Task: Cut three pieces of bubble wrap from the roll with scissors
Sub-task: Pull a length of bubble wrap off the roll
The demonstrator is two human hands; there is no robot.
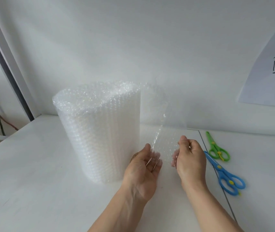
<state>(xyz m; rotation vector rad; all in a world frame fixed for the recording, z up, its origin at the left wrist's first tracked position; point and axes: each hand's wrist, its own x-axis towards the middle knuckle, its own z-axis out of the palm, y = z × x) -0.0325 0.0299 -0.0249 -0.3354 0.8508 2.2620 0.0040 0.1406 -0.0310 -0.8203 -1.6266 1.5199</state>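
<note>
Standing upright on the white surface (pixel 33 164), w/ its free end unrolling to the right, is the roll of bubble wrap (pixel 98 131). Loose sheet (pixel 163 124) is hanging out from the roll's right side, transparent, bottom edge reaching down betw. both hands. Left hand (pixel 143 171) is sitting palm-up just beside the roll's base, its fingers (pixel 156 158) curling round the sheet's lower part, seen through the plastic. Right hand (pixel 190 158) is gripping the sheet's right edge, thumb on top and fingers curled behind the film. Both forearms are coming in from the bottom of the view.

Blue scissors (pixel 225 174) are lying flat on the surface, just right of the right hand, blades shut, tips pointing up-left. Green scissors (pixel 217 146) are lying just beyond them, also shut, tip pointing toward the wall. On the wall at far right, a paper sheet (pixel 270 72) w/ a black line drawing is hanging.
</note>
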